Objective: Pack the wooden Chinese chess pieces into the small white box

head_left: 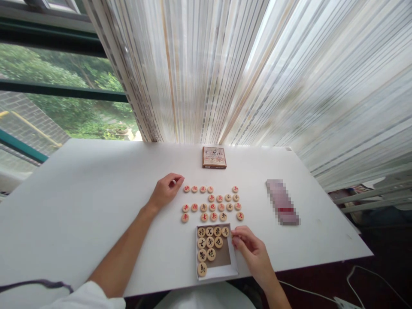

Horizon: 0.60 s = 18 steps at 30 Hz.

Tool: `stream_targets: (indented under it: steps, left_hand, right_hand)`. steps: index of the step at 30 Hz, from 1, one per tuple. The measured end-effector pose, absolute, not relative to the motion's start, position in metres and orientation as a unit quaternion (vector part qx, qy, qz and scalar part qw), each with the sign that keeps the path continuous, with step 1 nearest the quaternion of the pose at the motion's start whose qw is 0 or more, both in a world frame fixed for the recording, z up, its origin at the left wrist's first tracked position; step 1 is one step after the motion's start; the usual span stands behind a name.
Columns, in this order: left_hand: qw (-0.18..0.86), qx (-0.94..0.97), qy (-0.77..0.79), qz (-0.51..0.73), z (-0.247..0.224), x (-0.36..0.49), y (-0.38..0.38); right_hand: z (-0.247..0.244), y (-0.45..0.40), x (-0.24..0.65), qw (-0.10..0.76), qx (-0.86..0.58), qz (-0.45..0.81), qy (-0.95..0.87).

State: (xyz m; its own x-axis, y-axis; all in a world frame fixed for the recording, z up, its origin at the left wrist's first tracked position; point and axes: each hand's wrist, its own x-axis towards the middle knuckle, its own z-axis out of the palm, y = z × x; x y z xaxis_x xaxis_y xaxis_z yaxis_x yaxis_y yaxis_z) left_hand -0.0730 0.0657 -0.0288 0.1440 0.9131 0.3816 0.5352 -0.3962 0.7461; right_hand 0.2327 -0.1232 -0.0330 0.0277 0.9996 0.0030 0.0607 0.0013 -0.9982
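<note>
A white cloth sleeve [92, 296] lies nearest the camera, its left forearm reaching over the smooth white table [112, 180]. At the table's near edge sits an open, shallow box with pale walls [222, 271], holding ten round, pale wooden discs with black characters [210, 242] in rows of four, three, two and one, its right part bare. The right hand [254, 249] is at the box's upper right corner, thumb and fingertips drawn close together; whether they grip a disc cannot be told. Beyond the box, flat wooden discs with red or black characters [212, 207] lie in four loose rows. The left hand [165, 189] rests just beside the far row's left end, fingers curled in narrow. Farther back is a small, brown-edged rectangular box with calligraphy [214, 157], before a striped string curtain [193, 86]. A pixelated mauve oblong [282, 201] lies to the right.
</note>
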Motion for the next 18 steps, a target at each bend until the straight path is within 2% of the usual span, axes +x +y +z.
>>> stream_targets:
  steps: [12,15,18]
  left_hand:
    - [0.167,0.756,0.455,0.441,-0.014,-0.058,0.056]
    - [0.189,0.794,0.407,0.409,0.006,-0.039,0.034]
    - [0.253,0.866,0.312,0.298,0.034,-0.014,0.014]
  right_hand:
    - [-0.042,-0.126,0.234,0.546,-0.566,0.472,-0.399]
    - [-0.042,-0.127,0.233,0.546,-0.561,0.471,-0.405]
    - [-0.042,-0.126,0.233,0.55,-0.56,0.461,-0.413]
